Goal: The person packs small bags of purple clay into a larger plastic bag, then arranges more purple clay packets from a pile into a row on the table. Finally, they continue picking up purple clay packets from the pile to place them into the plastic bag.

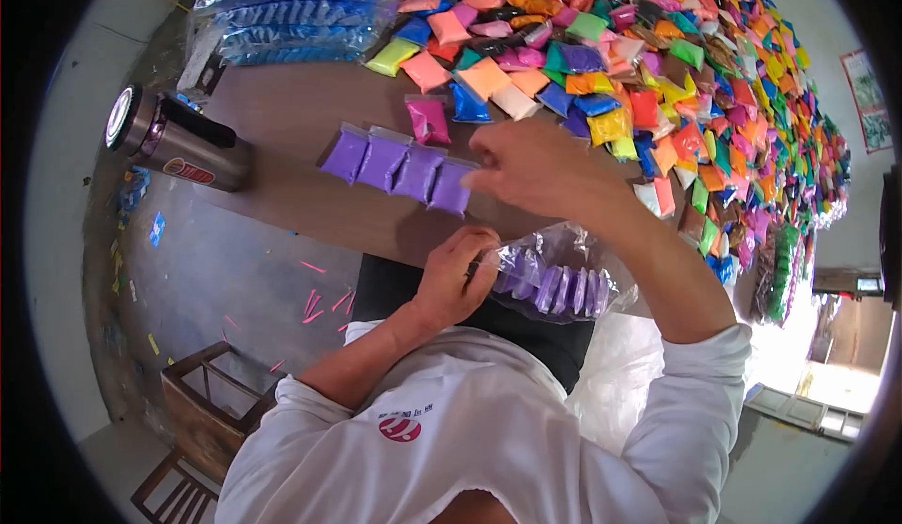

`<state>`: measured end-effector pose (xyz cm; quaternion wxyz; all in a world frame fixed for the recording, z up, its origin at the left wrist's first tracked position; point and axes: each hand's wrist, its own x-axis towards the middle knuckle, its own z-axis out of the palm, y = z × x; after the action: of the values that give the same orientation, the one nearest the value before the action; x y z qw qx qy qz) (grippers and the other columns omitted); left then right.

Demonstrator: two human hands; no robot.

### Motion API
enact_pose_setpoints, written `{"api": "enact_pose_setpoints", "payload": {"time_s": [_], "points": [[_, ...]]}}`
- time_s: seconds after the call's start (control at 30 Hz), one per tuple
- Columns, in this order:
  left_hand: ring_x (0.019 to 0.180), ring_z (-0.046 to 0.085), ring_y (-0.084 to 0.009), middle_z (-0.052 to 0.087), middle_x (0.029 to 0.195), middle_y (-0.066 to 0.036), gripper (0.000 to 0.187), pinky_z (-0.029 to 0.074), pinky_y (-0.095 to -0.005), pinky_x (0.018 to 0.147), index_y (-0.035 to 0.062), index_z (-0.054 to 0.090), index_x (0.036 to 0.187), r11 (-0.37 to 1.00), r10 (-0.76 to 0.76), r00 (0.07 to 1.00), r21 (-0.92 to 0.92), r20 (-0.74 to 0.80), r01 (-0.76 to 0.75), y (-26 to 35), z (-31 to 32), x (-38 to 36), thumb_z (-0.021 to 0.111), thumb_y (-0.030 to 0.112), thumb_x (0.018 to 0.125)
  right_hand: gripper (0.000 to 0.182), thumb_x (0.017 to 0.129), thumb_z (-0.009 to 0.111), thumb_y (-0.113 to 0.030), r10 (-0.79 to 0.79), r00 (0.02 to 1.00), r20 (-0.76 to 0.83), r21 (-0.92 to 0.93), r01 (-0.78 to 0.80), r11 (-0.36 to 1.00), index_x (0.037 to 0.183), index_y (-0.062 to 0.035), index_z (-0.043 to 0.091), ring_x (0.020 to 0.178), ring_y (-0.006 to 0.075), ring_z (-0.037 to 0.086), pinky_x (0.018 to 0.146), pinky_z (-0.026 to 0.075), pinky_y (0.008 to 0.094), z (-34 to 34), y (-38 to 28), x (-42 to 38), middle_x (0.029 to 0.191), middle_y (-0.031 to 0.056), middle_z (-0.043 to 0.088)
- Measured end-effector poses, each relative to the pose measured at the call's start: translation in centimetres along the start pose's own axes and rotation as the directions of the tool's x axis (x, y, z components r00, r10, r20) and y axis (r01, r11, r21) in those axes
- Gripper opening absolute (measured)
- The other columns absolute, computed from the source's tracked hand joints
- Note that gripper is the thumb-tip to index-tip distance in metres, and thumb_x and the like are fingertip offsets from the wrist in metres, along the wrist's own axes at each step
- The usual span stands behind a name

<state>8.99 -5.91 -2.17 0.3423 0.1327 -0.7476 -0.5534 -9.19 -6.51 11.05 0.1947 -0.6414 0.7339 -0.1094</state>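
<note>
A clear plastic bag [601, 265] with several purple packets [564, 291] inside lies over my lap at the table's front edge. My left hand [458, 275] is closed on the bag's open end. Above it, my right hand [526, 169] is at the right end of a row of purple packets [385, 162] on the brown table [282, 120]. Its bent fingers touch or nearly touch the last packet [450, 188]; whether they grip it cannot be made out. A magenta packet [428, 120] lies just behind the row.
A large heap of many-coloured packets [648, 73] covers the back and right of the table. Bagged blue packets [291, 16] are stacked at the back left. A metal flask [178, 139] lies at the left edge. A wooden stool [211, 392] stands on the floor.
</note>
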Motion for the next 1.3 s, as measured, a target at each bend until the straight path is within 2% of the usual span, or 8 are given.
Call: {"api": "enact_pose_setpoints", "payload": {"time_s": [0.13, 0.27, 0.6, 0.7, 0.9, 1.1, 1.2, 1.3], "points": [[0.087, 0.064, -0.0347, 0.063, 0.102, -0.017, 0.014, 0.053, -0.0378, 0.077, 0.0011, 0.059, 0.105, 0.999, -0.040, 0.999, -0.005, 0.032, 0.040, -0.1, -0.2, -0.2, 0.061, 0.006, 0.092, 0.050, 0.077, 0.075, -0.047, 0.016, 0.974, 0.226, -0.238, 0.039, 0.970, 0.089, -0.0004, 0.063, 0.091, 0.0397, 0.066, 0.077, 0.049, 0.0514, 3.0, -0.5, 3.2, 0.092, 0.0209, 0.068], [0.089, 0.063, -0.0378, 0.063, 0.102, -0.017, 0.015, 0.052, -0.0409, 0.077, 0.0017, 0.058, 0.104, 1.000, 0.008, 1.000, 0.014, 0.023, -0.008, -0.4, -0.2, -0.2, 0.062, 0.006, 0.090, 0.053, 0.072, 0.076, -0.049, -0.035, 0.992, 0.119, -0.200, 0.059, 0.978, 0.088, 0.0005, 0.064, 0.094, 0.0380, 0.065, 0.077, 0.050, 0.0485, 5.0, 0.2, 3.2, 0.098, 0.0206, 0.067], [0.087, 0.064, -0.0336, 0.064, 0.103, -0.018, 0.014, 0.052, -0.0381, 0.076, -0.0007, 0.059, 0.104, 0.998, 0.066, 0.998, 0.021, 0.019, -0.066, -0.7, -0.2, -0.2, 0.061, 0.004, 0.091, 0.049, 0.069, 0.079, -0.046, 0.091, 0.926, 0.367, 0.103, -0.138, 0.985, 0.088, -0.0031, 0.067, 0.082, 0.0358, 0.060, 0.074, 0.048, 0.0426, 0.7, 0.8, 3.7, 0.087, 0.0156, 0.064], [0.088, 0.064, -0.0342, 0.064, 0.103, -0.018, 0.014, 0.053, -0.0384, 0.076, -0.0006, 0.059, 0.104, 0.997, 0.061, 0.998, 0.035, 0.023, -0.062, -0.6, -0.2, -0.1, 0.061, 0.004, 0.091, 0.049, 0.069, 0.080, -0.044, -0.040, 0.991, 0.130, 0.099, 0.028, 0.995, 0.090, -0.0020, 0.066, 0.085, 0.0354, 0.062, 0.076, 0.048, 0.0442, 2.7, -0.2, 4.6, 0.087, 0.0166, 0.065], [0.089, 0.064, -0.0353, 0.063, 0.104, -0.019, 0.015, 0.052, -0.0387, 0.078, -0.0006, 0.059, 0.105, 0.999, 0.028, 0.999, 0.045, 0.042, -0.030, -0.5, -0.4, -0.3, 0.060, 0.003, 0.090, 0.059, 0.069, 0.081, -0.041, -0.006, 0.958, 0.287, 0.007, 0.004, 1.000, 0.107, -0.0009, 0.060, 0.097, 0.0378, 0.063, 0.081, 0.048, 0.0478, 4.7, -2.6, 6.0, 0.097, 0.0192, 0.066], [0.091, 0.063, -0.0382, 0.064, 0.101, -0.018, 0.014, 0.053, -0.0416, 0.079, 0.0011, 0.060, 0.104, 0.998, 0.043, 0.999, 0.047, 0.026, -0.044, -0.4, -0.4, -0.1, 0.061, 0.007, 0.091, 0.072, 0.067, 0.082, -0.037, 0.056, 0.981, 0.183, -0.056, -0.046, 0.997, 0.124, -0.0037, 0.052, 0.102, 0.0387, 0.064, 0.089, 0.050, 0.0455, 3.0, -1.0, 4.6, 0.103, 0.0206, 0.067], [0.090, 0.065, -0.0359, 0.065, 0.102, -0.018, 0.013, 0.053, -0.0404, 0.080, 0.0003, 0.061, 0.102, 0.996, 0.053, 0.999, 0.078, -0.001, -0.053, -0.8, 0.1, -0.4, 0.061, 0.004, 0.089, 0.068, 0.068, 0.083, -0.032, -0.001, 0.995, -0.098, 0.032, 0.004, 0.999, 0.124, -0.0031, 0.055, 0.100, 0.0306, 0.067, 0.088, 0.052, 0.0395, -0.5, 1.1, 1.4, 0.103, 0.0177, 0.067], [0.088, 0.065, -0.0337, 0.065, 0.103, -0.018, 0.013, 0.053, -0.0383, 0.079, -0.0012, 0.060, 0.101, 0.997, 0.058, 0.998, 0.050, -0.016, -0.057, -0.9, 0.1, -0.3, 0.060, 0.001, 0.088, 0.061, 0.071, 0.083, -0.027, 0.272, 0.949, -0.159, 0.305, -0.215, 0.928, 0.121, -0.0031, 0.058, 0.094, 0.0187, 0.066, 0.083, 0.053, 0.0322, -6.7, 0.7, -4.5, 0.102, 0.0116, 0.067]]}}
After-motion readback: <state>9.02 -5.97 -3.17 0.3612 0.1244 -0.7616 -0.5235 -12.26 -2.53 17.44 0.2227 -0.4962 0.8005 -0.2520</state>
